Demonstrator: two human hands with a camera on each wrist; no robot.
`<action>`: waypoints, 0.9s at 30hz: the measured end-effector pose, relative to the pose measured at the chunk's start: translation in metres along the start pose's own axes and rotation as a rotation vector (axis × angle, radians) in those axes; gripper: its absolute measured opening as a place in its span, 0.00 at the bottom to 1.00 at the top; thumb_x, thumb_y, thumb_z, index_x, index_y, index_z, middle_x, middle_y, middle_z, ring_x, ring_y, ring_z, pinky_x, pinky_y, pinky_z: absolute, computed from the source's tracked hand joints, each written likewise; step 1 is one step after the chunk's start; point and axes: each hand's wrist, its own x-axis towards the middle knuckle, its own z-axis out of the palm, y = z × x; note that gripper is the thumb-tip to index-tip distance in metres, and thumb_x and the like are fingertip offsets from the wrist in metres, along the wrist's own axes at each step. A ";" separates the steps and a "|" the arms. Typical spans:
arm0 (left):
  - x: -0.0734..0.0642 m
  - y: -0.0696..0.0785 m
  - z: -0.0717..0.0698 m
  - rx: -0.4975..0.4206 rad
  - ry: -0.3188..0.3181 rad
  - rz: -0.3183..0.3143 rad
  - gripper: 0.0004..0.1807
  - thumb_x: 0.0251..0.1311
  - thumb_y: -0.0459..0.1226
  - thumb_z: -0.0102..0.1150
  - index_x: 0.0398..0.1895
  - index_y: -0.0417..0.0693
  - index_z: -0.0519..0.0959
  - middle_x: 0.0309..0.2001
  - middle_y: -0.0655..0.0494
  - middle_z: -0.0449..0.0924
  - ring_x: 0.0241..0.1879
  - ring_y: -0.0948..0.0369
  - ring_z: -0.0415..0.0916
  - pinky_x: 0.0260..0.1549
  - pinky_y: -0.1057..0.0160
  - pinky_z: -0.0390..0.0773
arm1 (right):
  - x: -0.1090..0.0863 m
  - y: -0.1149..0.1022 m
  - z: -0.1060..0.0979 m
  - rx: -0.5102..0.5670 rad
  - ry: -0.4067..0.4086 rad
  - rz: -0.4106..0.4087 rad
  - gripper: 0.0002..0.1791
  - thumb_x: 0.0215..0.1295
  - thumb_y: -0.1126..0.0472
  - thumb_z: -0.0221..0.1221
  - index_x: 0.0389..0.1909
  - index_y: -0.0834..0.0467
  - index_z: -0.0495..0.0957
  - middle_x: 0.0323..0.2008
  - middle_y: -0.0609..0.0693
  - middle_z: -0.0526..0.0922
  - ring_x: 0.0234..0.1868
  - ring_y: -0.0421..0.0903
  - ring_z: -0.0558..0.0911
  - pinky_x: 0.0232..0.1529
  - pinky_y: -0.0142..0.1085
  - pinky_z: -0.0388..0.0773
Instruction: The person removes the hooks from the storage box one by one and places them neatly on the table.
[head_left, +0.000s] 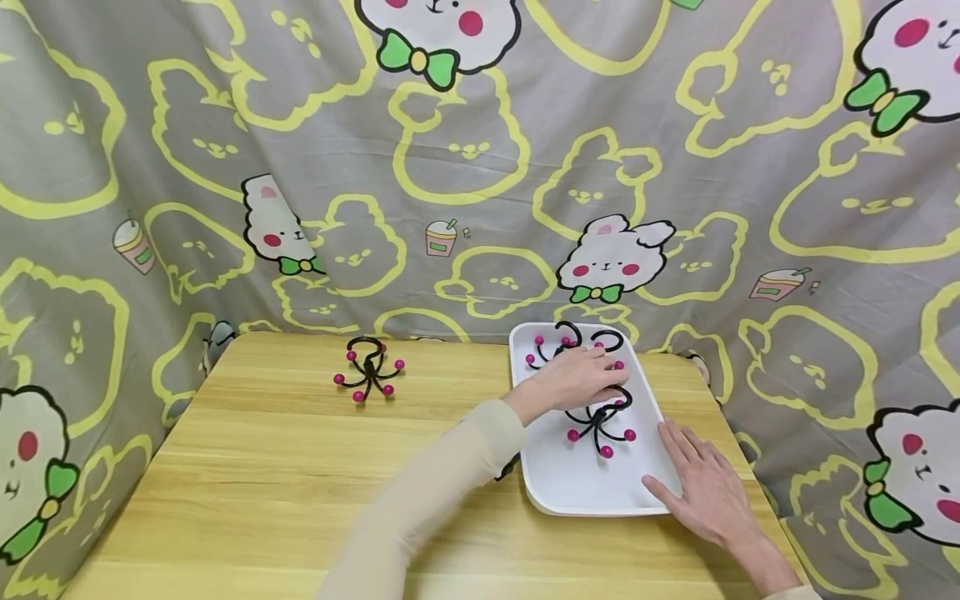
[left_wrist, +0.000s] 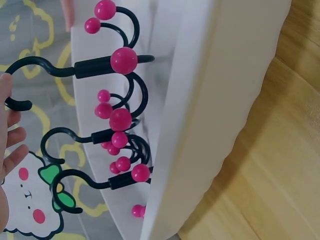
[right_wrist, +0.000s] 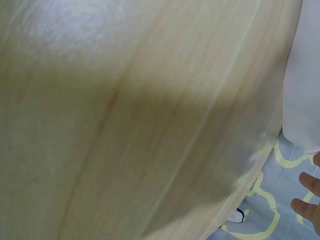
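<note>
A white tray (head_left: 577,492) holds three black multi-arm hook hangers with pink ball tips. My left hand (head_left: 573,379) reaches over it, between the nearest hanger (head_left: 597,422) and two hangers farther back. In the left wrist view, its spread fingers (left_wrist: 15,136) are at the curled top of the front hanger (left_wrist: 95,67); a middle hanger (left_wrist: 102,136) and an end hanger (left_wrist: 122,180) stand beyond. With fingers extended, my right hand (head_left: 708,487) rests at the tray's right rim; only its fingertips (right_wrist: 310,182) show in the right wrist view.
Another such hanger (head_left: 369,371) stands at the back left of the wooden table (head_left: 285,483). Something black (head_left: 507,468) is mostly hidden under my left forearm, beside the tray. A patterned grey curtain (head_left: 480,225) hangs behind the table and at both sides.
</note>
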 end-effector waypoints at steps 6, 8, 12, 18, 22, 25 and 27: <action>-0.006 -0.005 -0.006 0.003 0.050 0.005 0.17 0.82 0.57 0.43 0.56 0.64 0.78 0.50 0.65 0.84 0.55 0.62 0.81 0.53 0.66 0.83 | 0.000 0.001 0.002 0.005 0.025 -0.011 0.50 0.67 0.32 0.62 0.78 0.62 0.66 0.77 0.60 0.70 0.74 0.65 0.71 0.70 0.62 0.66; -0.008 -0.007 -0.007 -0.001 0.064 0.007 0.17 0.82 0.57 0.44 0.56 0.64 0.79 0.48 0.65 0.84 0.53 0.62 0.80 0.51 0.66 0.82 | 0.000 0.002 0.002 0.006 0.030 -0.017 0.50 0.67 0.32 0.61 0.78 0.62 0.67 0.77 0.60 0.70 0.74 0.64 0.71 0.70 0.61 0.66; -0.013 -0.011 -0.010 -0.023 0.074 0.010 0.17 0.82 0.56 0.45 0.57 0.64 0.79 0.47 0.64 0.83 0.50 0.63 0.80 0.48 0.66 0.82 | -0.001 0.002 0.003 0.007 0.029 -0.017 0.50 0.67 0.31 0.61 0.78 0.62 0.67 0.77 0.60 0.70 0.74 0.64 0.71 0.70 0.61 0.66; -0.018 -0.013 -0.017 -0.022 0.063 -0.003 0.18 0.81 0.56 0.47 0.64 0.66 0.79 0.51 0.63 0.85 0.53 0.62 0.80 0.51 0.64 0.83 | -0.001 0.001 0.003 0.017 0.025 -0.009 0.51 0.66 0.31 0.62 0.78 0.61 0.66 0.77 0.60 0.70 0.75 0.64 0.70 0.71 0.61 0.65; -0.020 -0.013 -0.022 -0.001 0.049 -0.011 0.20 0.81 0.56 0.47 0.67 0.67 0.78 0.52 0.62 0.85 0.54 0.62 0.80 0.54 0.64 0.83 | -0.001 0.001 0.002 0.015 0.027 -0.010 0.50 0.66 0.31 0.62 0.78 0.61 0.66 0.78 0.59 0.70 0.75 0.64 0.70 0.71 0.61 0.65; -0.022 -0.013 -0.025 0.002 0.042 -0.016 0.20 0.82 0.56 0.46 0.68 0.67 0.78 0.52 0.63 0.84 0.54 0.62 0.80 0.54 0.65 0.82 | -0.001 0.001 0.001 0.009 0.031 -0.010 0.50 0.66 0.31 0.62 0.78 0.61 0.66 0.77 0.59 0.70 0.74 0.64 0.71 0.71 0.62 0.66; -0.023 -0.014 -0.027 -0.001 0.044 -0.018 0.20 0.82 0.55 0.46 0.66 0.67 0.79 0.52 0.63 0.84 0.54 0.62 0.79 0.54 0.64 0.82 | 0.000 0.001 0.001 0.007 0.031 -0.010 0.50 0.66 0.31 0.62 0.78 0.61 0.66 0.78 0.59 0.70 0.74 0.64 0.71 0.71 0.62 0.67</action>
